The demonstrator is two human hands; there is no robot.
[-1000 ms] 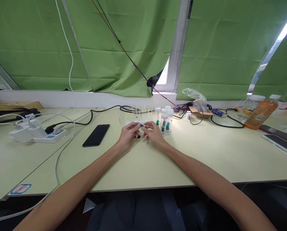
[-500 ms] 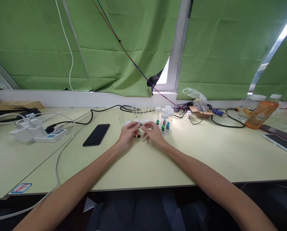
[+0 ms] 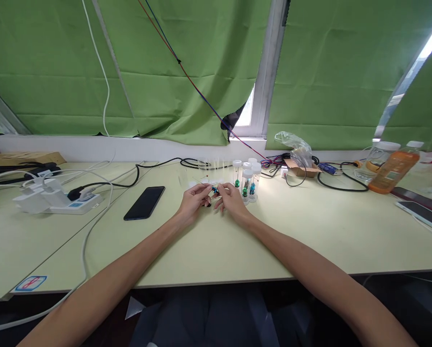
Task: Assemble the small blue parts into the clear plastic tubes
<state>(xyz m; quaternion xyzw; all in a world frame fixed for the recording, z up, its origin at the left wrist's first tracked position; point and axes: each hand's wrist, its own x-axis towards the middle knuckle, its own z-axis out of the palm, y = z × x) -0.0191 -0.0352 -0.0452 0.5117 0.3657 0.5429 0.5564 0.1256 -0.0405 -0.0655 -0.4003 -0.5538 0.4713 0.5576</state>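
Observation:
My left hand (image 3: 195, 200) and my right hand (image 3: 231, 198) meet over the table, fingertips pinched close together. Between them is a small blue and dark piece (image 3: 215, 190), partly hidden by the fingers; its kind is too small to make out. Both hands grip it. Just right of my right hand stand several clear tubes with white caps (image 3: 247, 180), with small green and blue pieces inside. Behind the hands are clear, see-through containers (image 3: 210, 168) and thin sticks or wires whose details are hard to tell. Something black shows under my left fingers.
A black phone (image 3: 144, 203) lies left of my hands. Further left is a white power strip (image 3: 80, 205) with plugs and loose cables. At right are a small cardboard box (image 3: 303, 168) with a plastic bag, an orange bottle (image 3: 395, 169), a clear jar (image 3: 377, 159) and a white-edged phone (image 3: 424, 214).
The small piece between my fingertips has turned or shifted, so more of its blue shows now. My hands stay in nearly the same place.

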